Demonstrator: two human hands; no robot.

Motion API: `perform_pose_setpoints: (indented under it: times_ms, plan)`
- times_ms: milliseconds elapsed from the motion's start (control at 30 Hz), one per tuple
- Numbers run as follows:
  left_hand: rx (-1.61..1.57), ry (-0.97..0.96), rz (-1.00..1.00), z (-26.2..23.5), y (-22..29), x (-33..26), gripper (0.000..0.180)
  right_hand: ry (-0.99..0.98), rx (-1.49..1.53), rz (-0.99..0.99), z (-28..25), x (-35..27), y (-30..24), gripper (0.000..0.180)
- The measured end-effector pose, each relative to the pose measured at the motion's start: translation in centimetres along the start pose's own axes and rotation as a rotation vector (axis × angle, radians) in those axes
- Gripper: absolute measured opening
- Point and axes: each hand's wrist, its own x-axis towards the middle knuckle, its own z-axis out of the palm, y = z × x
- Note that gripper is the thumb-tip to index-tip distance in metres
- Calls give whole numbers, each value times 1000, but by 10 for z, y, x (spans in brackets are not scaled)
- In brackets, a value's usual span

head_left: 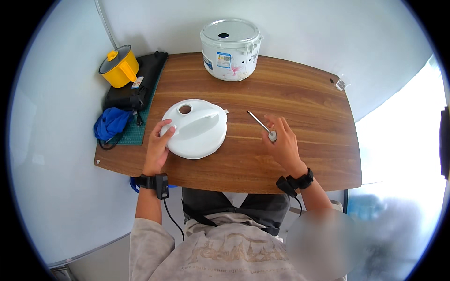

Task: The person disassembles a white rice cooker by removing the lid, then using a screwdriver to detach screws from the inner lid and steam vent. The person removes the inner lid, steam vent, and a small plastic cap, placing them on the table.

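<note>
Left hand (158, 140) clamped on the left rim of a round white plastic lid (198, 143), flat on the brown wood-grain table (318, 119). Right hand (284, 143), fingers curved, at the handle of a slim metal-shafted screwdriver (260, 123), right of lid; cannot tell if gripped.
</note>
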Motion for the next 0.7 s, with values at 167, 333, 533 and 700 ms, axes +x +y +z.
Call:
perform_pose_setpoints:
  times_ms: [167, 333, 533, 700]
  plan:
    - [78, -41, 18, -4, 0, -1, 50, 10, 6, 38, -2, 21, 6, 33]
    - [460, -52, 120, -23, -9, 2, 58, 12, 133, 92, -10, 74, 17, 26]
    - [842, -51, 172, -26, -6, -5, 49, -67, 245, 336, -23, 144, 21, 30]
    - [1025, -68, 306, -12, 3, -12, 40, -91, 430, 401, -27, 186, 41, 25]
